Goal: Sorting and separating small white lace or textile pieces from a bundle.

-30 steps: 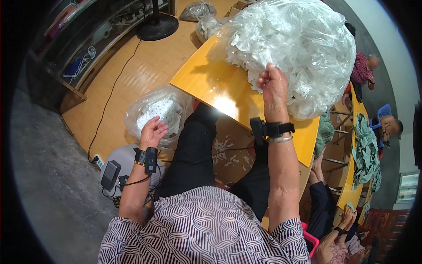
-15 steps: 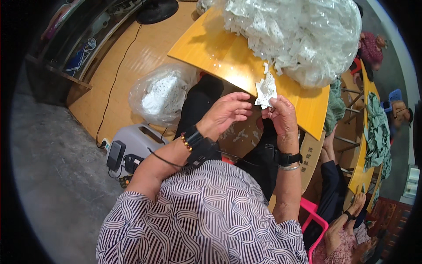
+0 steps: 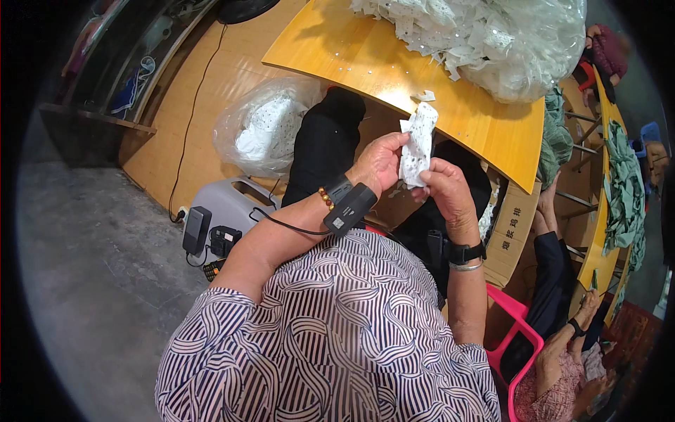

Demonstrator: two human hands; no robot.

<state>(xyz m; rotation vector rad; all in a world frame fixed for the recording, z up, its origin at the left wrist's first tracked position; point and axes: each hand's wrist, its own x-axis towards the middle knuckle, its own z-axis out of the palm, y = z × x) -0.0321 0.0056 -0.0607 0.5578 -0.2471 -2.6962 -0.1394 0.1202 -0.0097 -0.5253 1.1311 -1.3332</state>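
Note:
Between my two hands is a small strip of white fabric-like material, speckled with dark spots and held over my lap near the table edge. My left hand grips its left side, with the fingers curled behind it. My right hand pinches its lower right corner between thumb and fingers. Just beyond it, a small white scrap lies at the edge of the yellow table. A large clear plastic bag heaped with similar white speckled pieces sits on the tabletop.
Left of my legs stands another clear bag of white pieces. A grey device with a cable is beside me. A cardboard box and a pink stool are at my right. Other people sit by a table with green cloth.
My left hand has closed from open fingers onto the white piece. The piece now hangs more stretched out, between both hands. The view has shifted slightly.

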